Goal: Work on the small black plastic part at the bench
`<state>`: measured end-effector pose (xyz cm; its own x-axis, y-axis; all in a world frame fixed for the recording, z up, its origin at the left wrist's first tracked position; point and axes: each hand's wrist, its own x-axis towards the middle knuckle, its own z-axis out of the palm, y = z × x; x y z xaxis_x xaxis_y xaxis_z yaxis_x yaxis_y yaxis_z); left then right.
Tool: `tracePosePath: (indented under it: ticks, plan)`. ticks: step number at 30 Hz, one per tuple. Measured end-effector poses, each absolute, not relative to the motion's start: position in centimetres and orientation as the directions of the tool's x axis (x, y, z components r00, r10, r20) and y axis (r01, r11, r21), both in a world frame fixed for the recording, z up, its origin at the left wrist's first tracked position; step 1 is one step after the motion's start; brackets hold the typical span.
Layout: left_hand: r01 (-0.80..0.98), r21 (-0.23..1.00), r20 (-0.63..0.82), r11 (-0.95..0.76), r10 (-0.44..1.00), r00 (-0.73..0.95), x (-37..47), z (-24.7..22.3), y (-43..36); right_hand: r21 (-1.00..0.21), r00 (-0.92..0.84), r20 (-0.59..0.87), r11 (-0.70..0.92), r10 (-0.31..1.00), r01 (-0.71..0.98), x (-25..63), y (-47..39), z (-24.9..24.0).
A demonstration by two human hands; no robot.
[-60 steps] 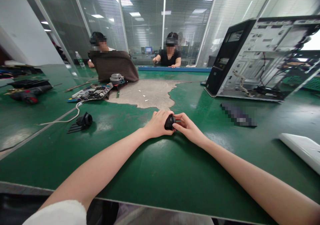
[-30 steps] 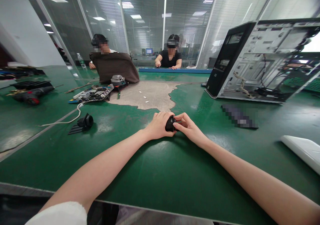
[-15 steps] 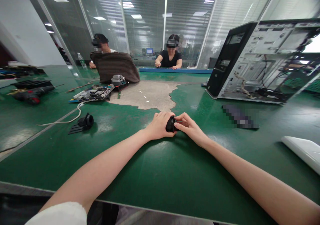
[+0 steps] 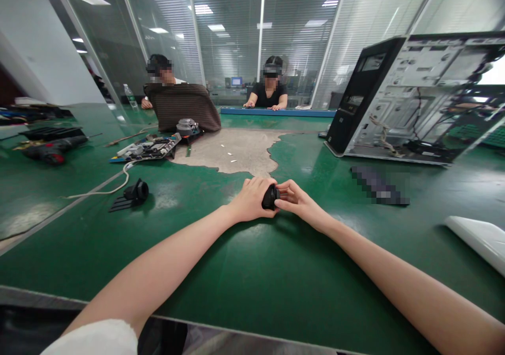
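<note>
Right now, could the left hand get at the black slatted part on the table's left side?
Probably yes, once free: the left hand is wrapped around the black piece. Only bare green tabletop shows between it and the slatted part.

Circuit board [image 4: 148, 149] left of computer case [image 4: 394, 102], 1 bottle [image 4: 130, 97] behind, all on table [image 4: 236, 271]

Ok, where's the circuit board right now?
In the head view, the circuit board lies on the left side of the green table, just in front of the brown chair back.
</note>
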<state>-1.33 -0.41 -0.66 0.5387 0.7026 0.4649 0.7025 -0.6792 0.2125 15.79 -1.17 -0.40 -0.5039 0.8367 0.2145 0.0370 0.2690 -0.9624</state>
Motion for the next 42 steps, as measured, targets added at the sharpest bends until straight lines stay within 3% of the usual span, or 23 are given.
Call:
tracePosePath:
  ticks: [6,18,28,32,37,42]
  plan:
    - [0.695,0.218,0.48,-0.686,0.695,0.535,-1.3,-0.8,-0.4,-0.959,-0.424,0.221,0.276,0.878,0.071,15.4,-1.1,-0.8]
    - [0.708,0.215,0.474,-0.672,0.706,0.526,-1.3,-0.9,-0.3,-0.961,-0.487,0.236,0.275,0.841,0.009,15.7,-1.4,0.0]
    - [0.703,0.22,0.471,-0.676,0.705,0.531,-1.2,-0.7,-0.4,-0.953,-0.34,0.248,0.293,0.907,0.084,15.2,-0.5,-1.1]
    - [0.706,0.229,0.454,-0.67,0.715,0.532,-1.2,-0.6,-0.4,-0.956,-0.388,0.198,0.265,0.9,0.125,15.5,-0.6,-0.9]
    - [0.709,0.235,0.453,-0.665,0.72,0.526,-1.2,-0.7,-0.4,-0.963,-0.47,0.222,0.267,0.854,0.029,15.6,-1.3,-0.2]
    - [0.699,0.224,0.475,-0.679,0.703,0.53,-1.2,-0.7,-0.3,-0.956,-0.387,0.243,0.286,0.89,0.059,15.3,-1.2,-0.5]
